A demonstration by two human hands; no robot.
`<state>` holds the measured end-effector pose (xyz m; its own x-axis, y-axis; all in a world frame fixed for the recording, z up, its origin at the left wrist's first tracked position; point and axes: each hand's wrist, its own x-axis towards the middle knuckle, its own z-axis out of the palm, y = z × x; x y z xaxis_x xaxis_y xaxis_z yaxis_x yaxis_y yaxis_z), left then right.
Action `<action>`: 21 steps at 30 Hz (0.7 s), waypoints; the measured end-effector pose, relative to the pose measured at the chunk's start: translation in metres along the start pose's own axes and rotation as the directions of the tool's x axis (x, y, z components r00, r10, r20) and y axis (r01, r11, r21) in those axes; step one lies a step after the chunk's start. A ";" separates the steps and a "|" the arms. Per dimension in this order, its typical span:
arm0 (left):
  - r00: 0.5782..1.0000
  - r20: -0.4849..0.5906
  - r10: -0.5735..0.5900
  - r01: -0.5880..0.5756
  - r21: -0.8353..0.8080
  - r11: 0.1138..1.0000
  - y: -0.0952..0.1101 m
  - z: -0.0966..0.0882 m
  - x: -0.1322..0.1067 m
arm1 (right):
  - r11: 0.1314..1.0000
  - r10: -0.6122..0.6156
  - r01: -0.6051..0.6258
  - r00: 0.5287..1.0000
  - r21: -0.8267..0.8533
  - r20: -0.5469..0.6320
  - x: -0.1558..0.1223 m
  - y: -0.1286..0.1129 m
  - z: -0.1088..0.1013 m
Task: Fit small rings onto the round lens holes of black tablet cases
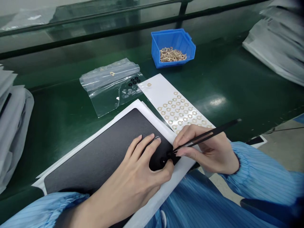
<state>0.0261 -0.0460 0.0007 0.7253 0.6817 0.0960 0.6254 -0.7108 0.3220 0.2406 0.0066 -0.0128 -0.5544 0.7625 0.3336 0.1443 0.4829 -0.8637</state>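
A flat black panel (99,152) lies on a white sheet (133,106) at the near edge of the green bench. My left hand (140,172) rests on the panel's right end, fingers stretched flat, thumb beside a small round hole (162,160). My right hand (204,148) pinches black tweezers (209,134), whose tips point at that hole. Just behind my right hand lies a white backing strip (161,91) carrying several small tan rings in rows.
A blue bin (173,38) with several tan rings stands at the back. Clear plastic bags (111,84) holding small black and tan rings lie left of the strip. Grey-wrapped stacks sit at the far left (11,126) and upper right (275,41).
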 end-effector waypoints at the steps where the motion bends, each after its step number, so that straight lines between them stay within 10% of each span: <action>1: 1.000 0.002 0.001 -0.001 -0.006 1.000 0.000 0.000 0.000 | 1.000 -0.003 0.004 1.000 0.016 -0.006 0.000 0.000 0.000; 17: 0.999 -0.002 0.037 -0.038 -0.042 0.998 0.001 -0.002 0.000 | 0.997 0.056 -0.048 0.991 0.068 -0.118 0.014 -0.011 -0.009; 21: 0.994 -0.080 -0.079 0.044 -0.376 0.926 -0.001 -0.002 -0.003 | 0.986 0.111 -0.098 0.989 0.133 -0.097 0.039 -0.013 -0.011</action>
<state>0.0222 -0.0469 0.0018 0.6482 0.7476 0.1447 0.5026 -0.5628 0.6562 0.2260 0.0347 0.0153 -0.4528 0.8496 0.2704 0.0876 0.3443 -0.9348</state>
